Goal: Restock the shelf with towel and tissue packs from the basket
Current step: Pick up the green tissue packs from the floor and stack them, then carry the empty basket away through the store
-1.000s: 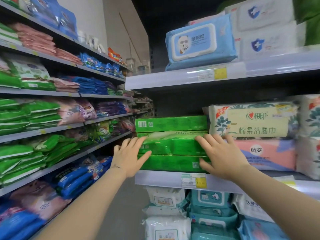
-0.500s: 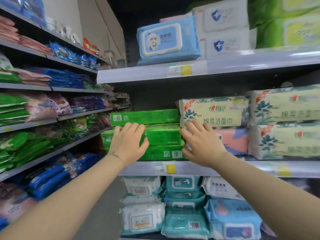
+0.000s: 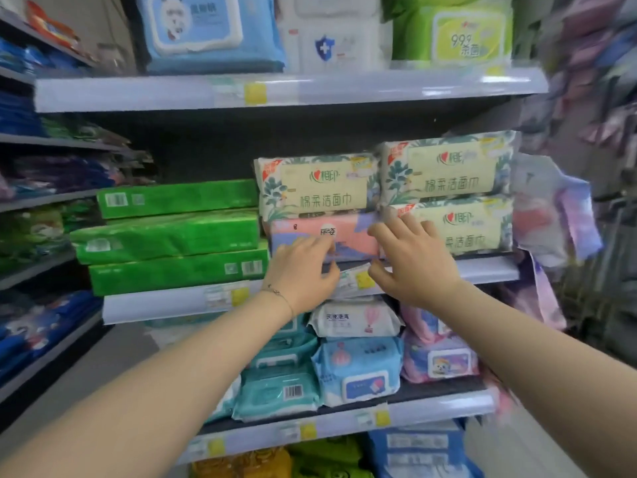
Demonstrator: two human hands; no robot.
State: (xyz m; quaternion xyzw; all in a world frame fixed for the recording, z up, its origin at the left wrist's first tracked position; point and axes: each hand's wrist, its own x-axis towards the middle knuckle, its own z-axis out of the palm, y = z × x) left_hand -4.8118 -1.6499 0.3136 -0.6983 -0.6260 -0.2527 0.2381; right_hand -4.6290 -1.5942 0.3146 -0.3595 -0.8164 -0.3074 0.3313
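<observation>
Bare forearms; a thin, perhaps beaded bracelet circles the left wrist.

Our left hand and right hand cover the lower edge of the pink pack, so we cannot tell their grip. At 3 o'clock the hanging goods blur; at 12 the blue pack is cropped.

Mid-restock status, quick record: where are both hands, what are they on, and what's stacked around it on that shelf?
left hand: fingers on front of the pink pack; grip blurred, unclear
right hand: fingers spread straight at the pink pack's right end
pink pack: on middle shelf, under a cream pack
to its left: green stack, three packs
to its right: two stacked cream packs
</observation>
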